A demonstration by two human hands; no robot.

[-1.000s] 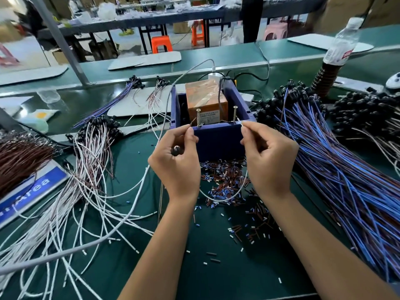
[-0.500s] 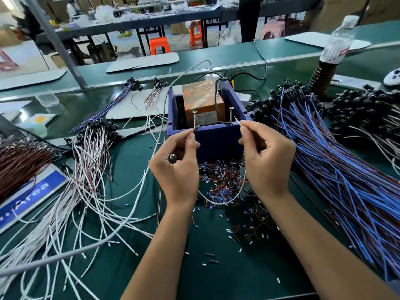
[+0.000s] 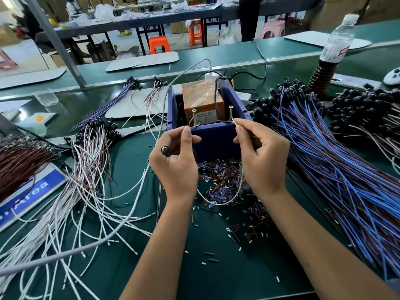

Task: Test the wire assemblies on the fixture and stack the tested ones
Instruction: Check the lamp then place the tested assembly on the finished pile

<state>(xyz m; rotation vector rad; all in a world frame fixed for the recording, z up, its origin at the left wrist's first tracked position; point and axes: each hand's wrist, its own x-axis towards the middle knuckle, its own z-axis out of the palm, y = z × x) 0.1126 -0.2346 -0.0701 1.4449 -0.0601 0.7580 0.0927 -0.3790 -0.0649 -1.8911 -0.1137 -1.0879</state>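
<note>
The fixture is a blue open box (image 3: 216, 139) holding an orange block (image 3: 201, 98), with two upright screws on its front wall: a left screw (image 3: 194, 118) and a right screw (image 3: 230, 113). My left hand (image 3: 175, 163) pinches one wire end against the left screw and holds the assembly's black round head (image 3: 166, 151) by the knuckles. My right hand (image 3: 262, 154) pinches the other wire end at the right screw. The white wire (image 3: 218, 202) loops down between my wrists.
White-and-brown wire assemblies (image 3: 82, 180) lie spread at the left, blue ones (image 3: 346, 180) piled at the right, more black-headed ones (image 3: 363, 109) at the far right. Cut insulation bits (image 3: 220, 178) litter the green mat. A water bottle (image 3: 335, 42) stands at the back right. A grey cable (image 3: 129, 217) crosses the left side.
Both hands stay at the fixture's front wall; the black head has come out further beside my left hand. The wire ends remain at the screws.
</note>
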